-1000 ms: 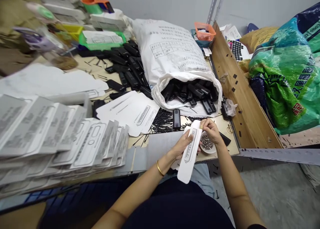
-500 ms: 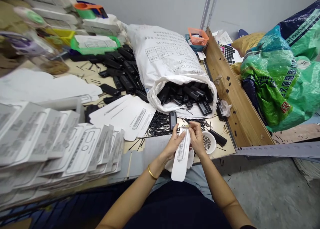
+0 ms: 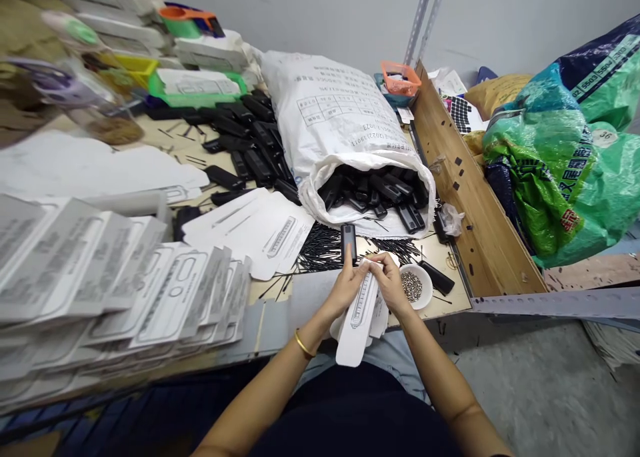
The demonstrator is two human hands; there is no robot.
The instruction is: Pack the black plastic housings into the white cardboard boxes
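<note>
My left hand [image 3: 344, 288] grips a long white card [image 3: 356, 324] with a clear blister strip down its middle, holding it over my lap at the table's front edge. My right hand [image 3: 389, 281] is closed in a pinch at the card's top end; what it pinches is too small to make out. Just right of my hands stands a small white bowl [image 3: 423, 290] of tiny metal parts. A black plastic case [image 3: 349, 241] lies just beyond my fingers on a spread of thin black pins [image 3: 323, 247].
A white sack [image 3: 345, 130] full of black cases lies open toward me. More black cases [image 3: 245, 144] are piled behind. Overlapping white cards [image 3: 125, 277] cover the table's left. A wooden board [image 3: 465, 184] walls the right side, with green bags [image 3: 565, 164] beyond.
My right hand left the bowl and came to the card's top end. The card and both hands shifted slightly left and lower.
</note>
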